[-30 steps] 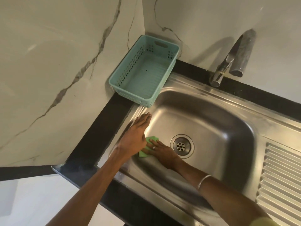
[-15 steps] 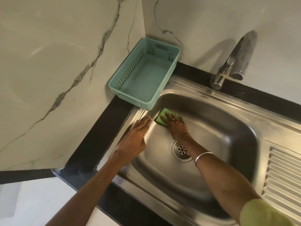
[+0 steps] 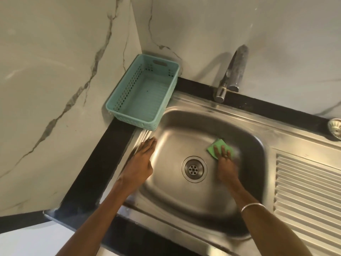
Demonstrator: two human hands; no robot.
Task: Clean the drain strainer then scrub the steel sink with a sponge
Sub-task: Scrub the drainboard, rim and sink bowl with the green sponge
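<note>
The steel sink [image 3: 184, 204] fills the middle of the view, with its round drain [image 3: 193, 169] in the basin floor. My right hand [image 3: 225, 165] presses a green sponge [image 3: 217, 147] flat against the basin floor, to the right of the drain and a little beyond it. My left hand [image 3: 140, 161] lies flat, fingers together, on the sink's left rim. A small steel drain strainer [image 3: 335, 126] sits on the sink's ledge at the far right edge, partly cut off by the frame.
A teal plastic basket [image 3: 127, 115] stands empty in the back left corner, overhanging the sink's rim. The tap [image 3: 232, 71] juts from the back wall. A ribbed draining board [image 3: 306, 191] lies on the right. Marble walls close the left and back.
My right hand has swept the sponge from the basin's left side, past the far left corner, to the right of the drain. The left hand stays on the rim.
</note>
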